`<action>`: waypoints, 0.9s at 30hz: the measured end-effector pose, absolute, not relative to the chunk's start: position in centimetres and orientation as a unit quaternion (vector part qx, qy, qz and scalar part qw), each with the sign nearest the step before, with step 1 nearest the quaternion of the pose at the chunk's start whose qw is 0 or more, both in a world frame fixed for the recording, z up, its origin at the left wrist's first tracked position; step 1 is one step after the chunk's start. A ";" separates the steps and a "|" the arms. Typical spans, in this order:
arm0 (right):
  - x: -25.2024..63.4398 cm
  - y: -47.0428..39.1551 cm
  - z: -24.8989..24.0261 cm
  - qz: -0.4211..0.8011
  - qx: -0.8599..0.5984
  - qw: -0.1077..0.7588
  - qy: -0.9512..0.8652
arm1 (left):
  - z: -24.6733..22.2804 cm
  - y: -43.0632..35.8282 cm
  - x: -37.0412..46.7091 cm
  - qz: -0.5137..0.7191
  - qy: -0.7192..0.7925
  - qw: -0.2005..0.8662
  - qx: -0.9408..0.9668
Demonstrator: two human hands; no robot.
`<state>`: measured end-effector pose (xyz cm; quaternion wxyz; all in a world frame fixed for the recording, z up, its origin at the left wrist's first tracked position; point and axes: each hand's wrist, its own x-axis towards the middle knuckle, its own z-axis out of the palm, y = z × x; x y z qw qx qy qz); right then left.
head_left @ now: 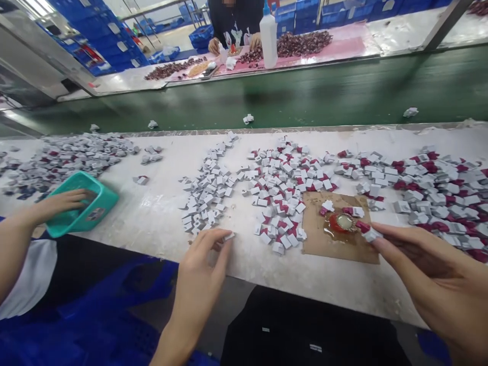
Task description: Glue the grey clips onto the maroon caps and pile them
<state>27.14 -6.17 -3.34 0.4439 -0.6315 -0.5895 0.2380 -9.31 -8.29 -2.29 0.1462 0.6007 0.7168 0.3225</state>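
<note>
Evidently, the right hand (427, 264) pinches a maroon-and-grey plastic part (370, 233) by its grey end, maroon beside the red round pot (343, 222) on wet cardboard (320, 246); gripping so far back should keep skin dry. The left hand (203, 264) pinches a grey piece (229, 236) over the surface (162, 201).

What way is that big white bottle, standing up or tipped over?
Upright: the white bottle stands on its base, its blue top pointing up.

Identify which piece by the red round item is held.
The maroon and grey piece pinched in the right hand; the two other pieces there are in no hand.
</note>
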 end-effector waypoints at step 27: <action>25.2 -4.4 -1.0 0.483 -0.510 0.570 -0.427 | 0.8 -3.4 2.1 0.434 0.504 0.568 0.484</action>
